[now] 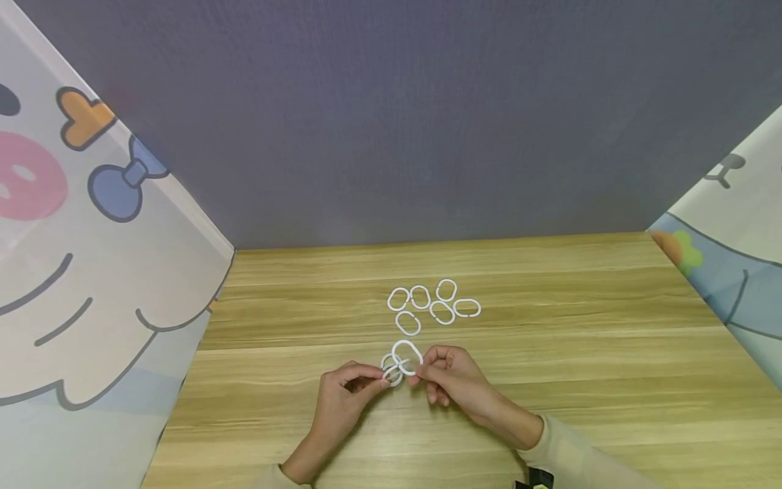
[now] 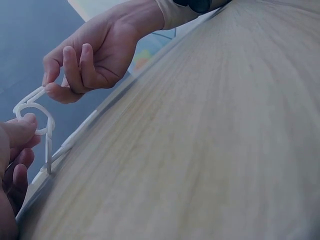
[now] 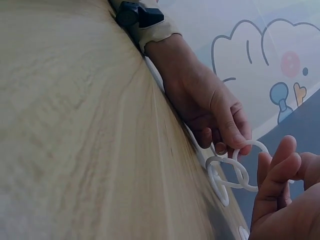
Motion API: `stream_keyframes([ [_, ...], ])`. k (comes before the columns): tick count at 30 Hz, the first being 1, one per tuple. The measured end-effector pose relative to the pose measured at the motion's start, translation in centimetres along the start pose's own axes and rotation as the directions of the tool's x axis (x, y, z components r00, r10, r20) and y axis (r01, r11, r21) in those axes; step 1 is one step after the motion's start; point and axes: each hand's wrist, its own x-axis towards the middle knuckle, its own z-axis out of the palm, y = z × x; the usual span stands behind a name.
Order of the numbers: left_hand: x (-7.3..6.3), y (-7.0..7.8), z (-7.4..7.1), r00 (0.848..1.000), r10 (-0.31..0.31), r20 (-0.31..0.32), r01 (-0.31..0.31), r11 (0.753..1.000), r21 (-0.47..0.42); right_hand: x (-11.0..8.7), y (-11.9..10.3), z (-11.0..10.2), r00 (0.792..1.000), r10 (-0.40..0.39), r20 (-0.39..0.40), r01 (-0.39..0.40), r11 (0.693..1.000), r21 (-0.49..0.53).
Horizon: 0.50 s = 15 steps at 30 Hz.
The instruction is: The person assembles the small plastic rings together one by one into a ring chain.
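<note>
Between thumb and forefinger, my left hand (image 1: 342, 401) pinches a white oval plastic ring (image 3: 258, 143). My right hand (image 1: 458, 382) pinches another such ring (image 1: 404, 342) at its lower right edge, and this one passes through the ring in the left hand. A third white ring (image 2: 48, 152) hangs below the pinched ones, its lower end close to the tabletop in the left wrist view. The rings overlap one another between the two hands. In the right wrist view, the right hand's fingers cover part of the ring it holds.
Several loose white oval rings (image 1: 467, 300), each with a small gap in its side, lie beyond the hands on the wood-grain table (image 1: 275, 305). A grey panel (image 1: 427, 136) stands along the far edge, with cartoon-printed walls (image 1: 153, 272) at both sides.
</note>
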Motion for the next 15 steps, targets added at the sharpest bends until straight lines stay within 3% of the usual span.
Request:
stream_keyframes([
  [5, 0.03, 0.0, 0.04, 1.0, 0.022, 0.006, -0.022, 1.0, -0.005, 0.05, 0.12, -0.02, 1.0, -0.002, -0.003, 0.002, 1.0, -0.022],
  [15, 0.17, 0.41, 0.07, 0.997, -0.069, -0.028, 0.068, 0.997, -0.042, 0.3, 0.28, -0.57, 0.998, -0.055, -0.014, 0.054, 0.996, -0.075],
])
